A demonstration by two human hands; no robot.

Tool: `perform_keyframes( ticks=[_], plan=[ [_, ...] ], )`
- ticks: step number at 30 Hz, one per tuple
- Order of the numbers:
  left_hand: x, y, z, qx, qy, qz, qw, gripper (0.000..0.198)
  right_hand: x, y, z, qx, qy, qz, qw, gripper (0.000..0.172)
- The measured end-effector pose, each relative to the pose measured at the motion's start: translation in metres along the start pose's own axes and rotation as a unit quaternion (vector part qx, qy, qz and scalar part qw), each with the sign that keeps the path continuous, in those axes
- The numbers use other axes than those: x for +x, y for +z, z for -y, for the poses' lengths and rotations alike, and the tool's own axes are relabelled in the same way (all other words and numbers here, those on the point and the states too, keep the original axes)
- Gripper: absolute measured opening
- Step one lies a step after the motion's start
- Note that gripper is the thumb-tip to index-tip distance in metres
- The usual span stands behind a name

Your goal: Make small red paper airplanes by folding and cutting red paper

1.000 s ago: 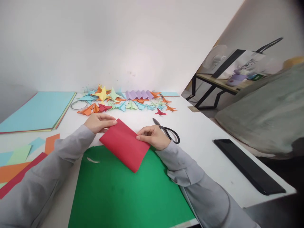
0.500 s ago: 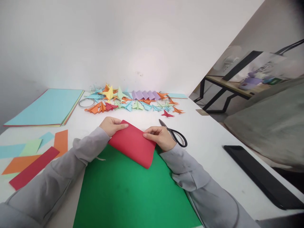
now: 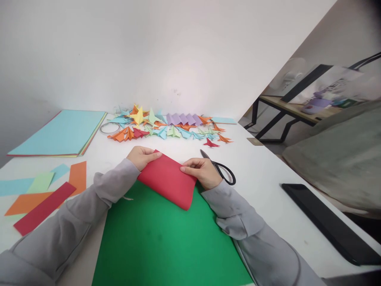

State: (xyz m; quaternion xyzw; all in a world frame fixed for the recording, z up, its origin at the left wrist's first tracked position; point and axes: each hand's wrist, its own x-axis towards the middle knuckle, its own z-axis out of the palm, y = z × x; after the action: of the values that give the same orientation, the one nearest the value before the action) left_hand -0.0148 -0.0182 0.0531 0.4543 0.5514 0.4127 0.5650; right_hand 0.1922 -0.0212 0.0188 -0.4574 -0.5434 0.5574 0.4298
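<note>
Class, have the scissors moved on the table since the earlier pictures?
No. The scissors keep the same place relative to the small red folded paper just beyond them; only the camera's view has shifted.

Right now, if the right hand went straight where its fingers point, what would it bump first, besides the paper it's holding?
Probably the left hand, which also holds the red paper, though depth is hard to judge.

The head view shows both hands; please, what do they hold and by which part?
Red paper sheet: left hand at its far left corner, right hand on its far edge's right part.
</note>
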Motion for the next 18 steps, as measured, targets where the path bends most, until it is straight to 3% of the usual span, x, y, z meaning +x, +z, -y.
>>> perform_keyframes(
  ticks=[14, 18],
  plan=[
    [0.0000, -0.0015, -0.0013, -0.018, -0.023, -0.003, 1.000, 0.039, -0.0004, 0.0002, 0.0010, 0.008, 0.016, 0.008, 1.000, 0.024],
    [-0.0010, -0.0030, -0.0044, -0.049, 0.008, -0.029, 0.998, 0.036, 0.0011, -0.0002, -0.0005, 0.030, 0.015, 0.003, 0.999, 0.023]
  ],
)
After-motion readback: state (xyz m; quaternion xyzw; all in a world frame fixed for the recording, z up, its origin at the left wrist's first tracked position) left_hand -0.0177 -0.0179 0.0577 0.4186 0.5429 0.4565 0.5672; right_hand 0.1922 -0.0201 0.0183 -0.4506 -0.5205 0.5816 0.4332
